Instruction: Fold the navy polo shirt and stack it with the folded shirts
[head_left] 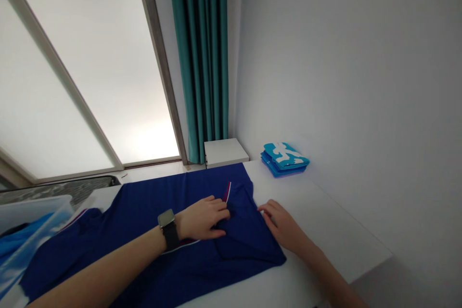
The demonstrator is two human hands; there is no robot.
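Note:
A dark blue shirt (151,211) with red-and-white trim lies spread over the white table (325,221). My left hand (204,219), with a black watch on its wrist, rests on the shirt near its collar, and its fingers pinch a fold of the cloth. My right hand (281,224) lies at the shirt's right edge with its fingers stretched flat, touching the fabric where a sleeve part is folded over.
A stack of folded light-blue and white clothes (285,159) sits at the table's far right by the wall. A clear plastic bin (25,231) with blue cloth stands at the left. A small white cabinet (225,152), a teal curtain (200,57) and a large window lie behind.

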